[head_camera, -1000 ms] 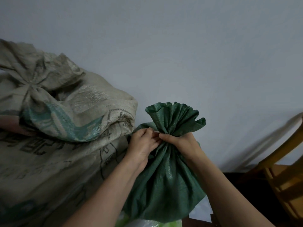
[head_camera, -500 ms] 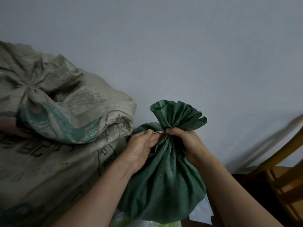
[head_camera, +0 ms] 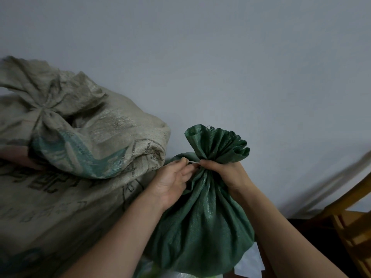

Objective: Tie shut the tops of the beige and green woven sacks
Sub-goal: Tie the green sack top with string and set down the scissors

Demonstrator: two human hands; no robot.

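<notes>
Nearest the camera, two bare forearms rise from the lower edge and meet at the dark green woven plastic sack point(head_camera: 202, 227), which stands upright with its rounded, filled body between them. Under the green sack's base lies a crumpled sheet of white plastic point(head_camera: 249, 263), showing at its lower right. Higher up, the sack's cloth is gathered into a narrow neck. The right hand point(head_camera: 224, 173) is clenched round that neck from the sack's right side, its fingers point(head_camera: 206, 164) curled tight into the pleats. The left hand point(head_camera: 170, 181) sits just left of the neck, palm turned toward the camera, its thumb and forefinger pinching a thin white tie point(head_camera: 193, 161) that runs level from the neck to those fingers point(head_camera: 183, 159). Whether the tie goes all the way round the neck cannot be told. Above both hands the sack's mouth fans out in a ruffled frill. To the left of the green sack, and touching it, lies the large beige woven sack point(head_camera: 80, 197), printed with faded dark lettering and a teal stripe, its top bunched into a puckered knot point(head_camera: 42, 111) at the far left. To the right of the green sack and well apart from it stands a yellow-brown wooden chair frame point(head_camera: 353, 227). Behind the green sack is a plain pale grey wall point(head_camera: 220, 57).
</notes>
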